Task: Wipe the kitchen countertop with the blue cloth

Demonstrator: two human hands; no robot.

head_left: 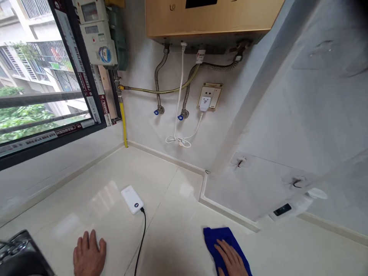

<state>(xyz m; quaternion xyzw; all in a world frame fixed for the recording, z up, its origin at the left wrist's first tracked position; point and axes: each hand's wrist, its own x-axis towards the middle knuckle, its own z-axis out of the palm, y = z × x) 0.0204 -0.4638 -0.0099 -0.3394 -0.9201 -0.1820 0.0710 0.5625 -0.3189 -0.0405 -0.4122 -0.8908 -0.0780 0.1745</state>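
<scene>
My left hand (pixel 89 255) lies palm down on the glossy cream countertop (pixel 115 234), fingers stretched and slightly apart, with nothing in it. My right hand (pixel 231 258) rests flat on a blue cloth (pixel 211 239), its fingers extended over the fabric. Part of the cloth is hidden beneath this hand and cut off by the lower edge of the view. Between the hands, farther back, lies a white power bank (pixel 132 198) with a black cable (pixel 143 230) plugged into it, running down out of view.
A dark metal-topped object (pixel 23 255) stands at lower left. Near the right wall is a white item with a dark panel (pixel 283 209). A raised lip (pixel 163 155) borders the counter. Hoses, a white cord (pixel 179 88) and a gold water heater (pixel 212 19) are behind; a window (pixel 37 69) is left.
</scene>
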